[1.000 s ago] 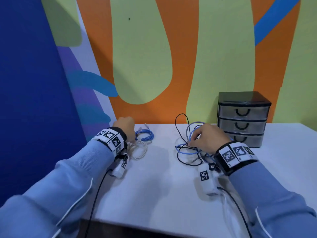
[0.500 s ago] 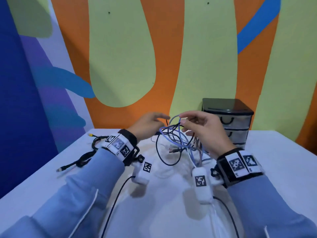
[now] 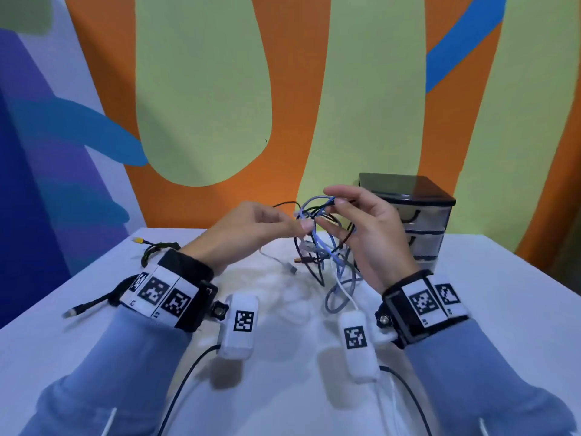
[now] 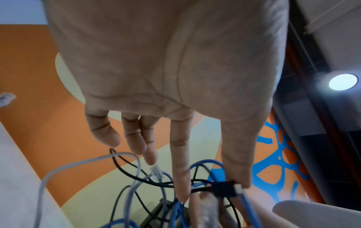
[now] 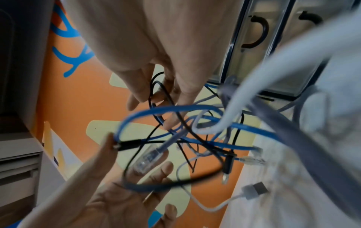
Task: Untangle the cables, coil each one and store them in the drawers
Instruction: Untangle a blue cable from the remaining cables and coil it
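Observation:
A tangle of cables [image 3: 319, 247], blue, grey, white and black, hangs above the white table [image 3: 503, 309] with its lower loops resting on it. My right hand [image 3: 333, 201] pinches the upper blue loops between thumb and forefinger, and other strands run through its fingers [image 5: 136, 98]. My left hand [image 3: 303, 226] reaches in from the left with nearly straight fingers. Its thumb and forefinger nip a black plug [image 4: 224, 190] in the tangle. A clear-ended plug [image 5: 148, 158] lies across the left fingers. The three-drawer unit [image 3: 421, 215] stands just behind my right hand with all drawers closed.
A separate black cable [image 3: 94, 305] with a yellow-tipped connector [image 3: 137, 240] lies at the table's left side, partly behind my left wrist. A white USB plug [image 5: 254, 190] rests on the table under the tangle. The painted wall stands right behind the table.
My right hand has lifted the tangle off the table. My left hand came over from the left side and its fingertips now meet the tangle, where half a second ago they were just short.

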`<state>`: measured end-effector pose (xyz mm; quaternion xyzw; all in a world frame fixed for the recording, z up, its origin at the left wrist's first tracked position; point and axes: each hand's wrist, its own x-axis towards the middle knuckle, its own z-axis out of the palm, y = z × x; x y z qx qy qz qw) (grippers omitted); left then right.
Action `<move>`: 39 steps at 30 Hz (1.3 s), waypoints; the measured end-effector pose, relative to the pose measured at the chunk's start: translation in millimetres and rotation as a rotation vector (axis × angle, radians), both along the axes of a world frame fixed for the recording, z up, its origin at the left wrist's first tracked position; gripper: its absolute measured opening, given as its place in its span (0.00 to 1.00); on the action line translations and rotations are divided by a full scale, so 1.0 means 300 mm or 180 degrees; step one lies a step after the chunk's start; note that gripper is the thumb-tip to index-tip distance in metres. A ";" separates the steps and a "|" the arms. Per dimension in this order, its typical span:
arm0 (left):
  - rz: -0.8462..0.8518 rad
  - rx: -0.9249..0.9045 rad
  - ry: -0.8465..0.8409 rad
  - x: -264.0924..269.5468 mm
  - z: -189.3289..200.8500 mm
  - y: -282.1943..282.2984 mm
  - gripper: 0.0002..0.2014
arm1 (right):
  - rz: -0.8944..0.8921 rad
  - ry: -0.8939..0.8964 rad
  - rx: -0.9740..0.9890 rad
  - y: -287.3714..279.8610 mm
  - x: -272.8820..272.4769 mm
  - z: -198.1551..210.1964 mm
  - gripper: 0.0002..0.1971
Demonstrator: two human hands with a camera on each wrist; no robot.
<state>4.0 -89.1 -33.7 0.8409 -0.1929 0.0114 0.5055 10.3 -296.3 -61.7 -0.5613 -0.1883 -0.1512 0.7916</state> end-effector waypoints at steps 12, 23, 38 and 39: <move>0.0534 -0.0827 0.0047 0.045 -0.042 -0.001 0.11 | -0.0265 0.0308 -0.0638 -0.025 0.000 0.014 0.32; 0.0499 -0.1196 -0.0507 0.069 -0.059 0.004 0.13 | -0.1156 0.0301 -0.2070 -0.042 0.059 -0.057 0.09; 0.1970 -0.0450 -0.1090 0.100 -0.084 0.068 0.19 | -0.0578 0.0147 -0.1095 -0.081 0.027 -0.013 0.06; 0.1876 -0.0350 -0.1068 0.090 -0.083 0.064 0.22 | -0.0496 0.0104 -0.1091 -0.076 0.025 -0.017 0.07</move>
